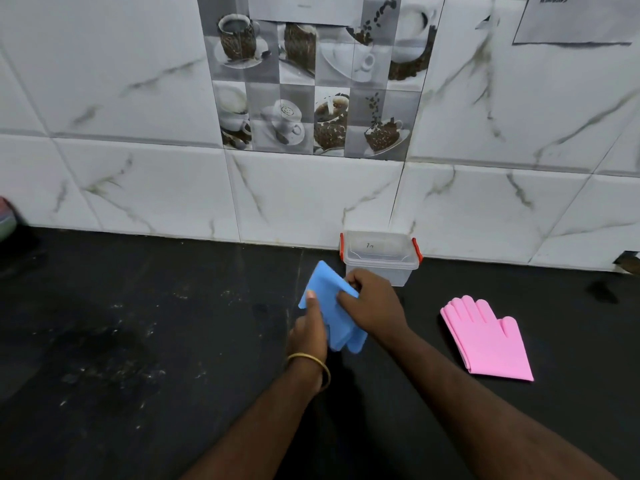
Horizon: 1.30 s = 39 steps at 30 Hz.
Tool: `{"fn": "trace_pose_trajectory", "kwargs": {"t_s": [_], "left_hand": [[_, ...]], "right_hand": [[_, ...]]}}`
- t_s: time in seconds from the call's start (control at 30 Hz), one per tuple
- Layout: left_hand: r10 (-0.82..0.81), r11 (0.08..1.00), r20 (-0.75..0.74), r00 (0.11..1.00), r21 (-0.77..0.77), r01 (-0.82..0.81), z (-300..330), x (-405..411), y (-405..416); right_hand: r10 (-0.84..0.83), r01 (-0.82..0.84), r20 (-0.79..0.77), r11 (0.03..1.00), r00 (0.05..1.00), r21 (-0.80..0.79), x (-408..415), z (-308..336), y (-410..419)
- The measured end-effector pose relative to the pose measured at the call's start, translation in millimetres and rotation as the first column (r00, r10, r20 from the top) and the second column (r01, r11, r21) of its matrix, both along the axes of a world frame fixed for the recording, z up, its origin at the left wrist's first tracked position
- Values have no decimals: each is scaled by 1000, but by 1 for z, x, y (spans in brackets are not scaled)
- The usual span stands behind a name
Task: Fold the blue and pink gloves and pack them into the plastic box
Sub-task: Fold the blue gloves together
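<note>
Nearest the camera: two bare forearms reach in from the bottom edge over the black counter (pixel 138 341). One gold bangle (pixel 309 362) sits on the left wrist.

Left hand (pixel 309 332) pinches the blue gloves (pixel 323 289) from the near-left side, thumb flat on top. Right hand (pixel 372 301) grips the same bundle from the right, fingers curled over its folded upper edge. The blue bundle is held between both hands, partly folded, with finger ends hanging at its near end. Layers are stacked, so the blue count can't be told for sure.

To the right, well apart from the hands: the pink gloves (pixel 488 341) lie flat on the counter, stacked with fingers pointing away from the camera. At least two layers show at the edge; nothing touches them.

Just beyond the right hand: one clear plastic box (pixel 381 259), lid off, with two red latches, one at each end. It stands against the base of the wall. The right hand's knuckles overlap its lower left corner in this view, and the blue bundle sits just near-left of it. The inside looks bare.

Behind: the white marble-pattern tiled wall (pixel 104 81) with one coffee-cup decor panel (pixel 311 84). One paper sheet (pixel 581 19) hangs top right. A pinkish object at the far left edge is cut off and unidentifiable.
</note>
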<state>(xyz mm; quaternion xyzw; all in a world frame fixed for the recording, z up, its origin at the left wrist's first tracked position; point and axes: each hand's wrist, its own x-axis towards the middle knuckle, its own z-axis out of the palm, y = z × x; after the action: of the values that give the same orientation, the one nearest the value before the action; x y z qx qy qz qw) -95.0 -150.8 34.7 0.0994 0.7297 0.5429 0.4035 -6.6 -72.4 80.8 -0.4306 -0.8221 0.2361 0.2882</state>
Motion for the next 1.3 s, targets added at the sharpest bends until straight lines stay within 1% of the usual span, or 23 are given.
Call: {"fn": "trace_pose_trajectory", "kwargs": {"t_s": [0.03, 0.07, 0.1, 0.13, 0.17, 0.23, 0.3, 0.37, 0.43, 0.47, 0.5, 0.53, 0.57, 0.6, 0.63, 0.73, 0.83, 0.93, 1.0, 1.1, 1.17, 1.23, 1.3], "left_hand": [[-73, 990, 314, 946, 134, 32, 4, -7, 1], [-166, 965, 555, 815, 262, 18, 10, -16, 2], [-247, 932, 697, 673, 361, -33, 13, -26, 2], [-312, 895, 754, 578, 437, -86, 13, -36, 2], [-361, 864, 759, 542, 491, -111, 14, -44, 2], [-398, 838, 721, 568, 537, -95, 13, -56, 1], [-377, 851, 685, 623, 522, -58, 9, -60, -3], [-375, 859, 644, 666, 511, -10, 0, -62, -10], [-371, 860, 641, 672, 509, -11, -9, -65, -18], [-368, 862, 646, 669, 507, -16, -13, -67, -21], [-366, 864, 649, 666, 503, -15, -17, -69, -24], [-365, 868, 649, 668, 496, -8, -20, -69, -27], [-371, 870, 646, 667, 494, 6, -23, -69, -29], [-381, 872, 645, 662, 488, 27, -28, -69, -32], [-385, 879, 645, 660, 474, 51, -32, -68, -35], [-379, 906, 603, 702, 395, 151, -40, -73, -42], [-333, 931, 485, 808, 303, 202, -43, -89, -44], [-308, 925, 410, 859, 339, 170, -32, -108, -36], [-259, 926, 330, 907, 352, 136, -24, -121, -29], [-142, 957, 182, 973, 278, 88, -26, -135, -17], [-85, 986, 76, 993, 151, 73, -37, -136, -13], [-102, 995, -51, 993, -24, 101, -54, -131, -13], [-125, 987, -127, 984, -121, 110, -67, -126, -15]], "right_hand": [[38, -47, 75, 992, 996, 118, -3, 9, -3], [68, -105, 161, 966, 985, 236, -5, 16, -8], [91, -176, 248, 921, 965, 346, -7, 21, -14], [108, -246, 319, 868, 941, 431, -9, 23, -20], [119, -302, 373, 822, 920, 483, -10, 22, -26], [182, -390, 419, 781, 889, 488, -6, 12, -34], [297, -428, 370, 835, 880, 346, 5, -3, -33], [333, -367, 224, 920, 916, 136, 16, -16, -32], [127, -137, -72, 979, 989, -150, 21, -24, -35], [-70, -24, -212, 910, 975, -413, 22, -25, -34], [-254, 13, -247, 720, 935, -694, 22, -27, -34], [-350, -36, -214, 453, 912, -891, 23, -30, -33], [-374, -115, -196, 226, 906, -967, 24, -34, -33], [-383, -180, -207, 105, 900, -978, 23, -38, -34], [-401, -224, -235, 74, 885, -972, 22, -43, -36], [-428, -212, -258, 153, 866, -965, 9, -58, -37], [-363, -155, -258, 290, 895, -945, -5, -60, -33], [-283, -172, -330, 464, 901, -869, -23, -55, -19], [-250, -220, -392, 518, 885, -827, -35, -51, -10], [-229, -226, -409, 557, 883, -799, -52, -59, -2], [-252, -162, -347, 549, 903, -820, -58, -74, -3], [-279, -79, -248, 503, 928, -861, -61, -93, -10], [-276, -42, -196, 479, 941, -877, -60, -110, -16]]}}
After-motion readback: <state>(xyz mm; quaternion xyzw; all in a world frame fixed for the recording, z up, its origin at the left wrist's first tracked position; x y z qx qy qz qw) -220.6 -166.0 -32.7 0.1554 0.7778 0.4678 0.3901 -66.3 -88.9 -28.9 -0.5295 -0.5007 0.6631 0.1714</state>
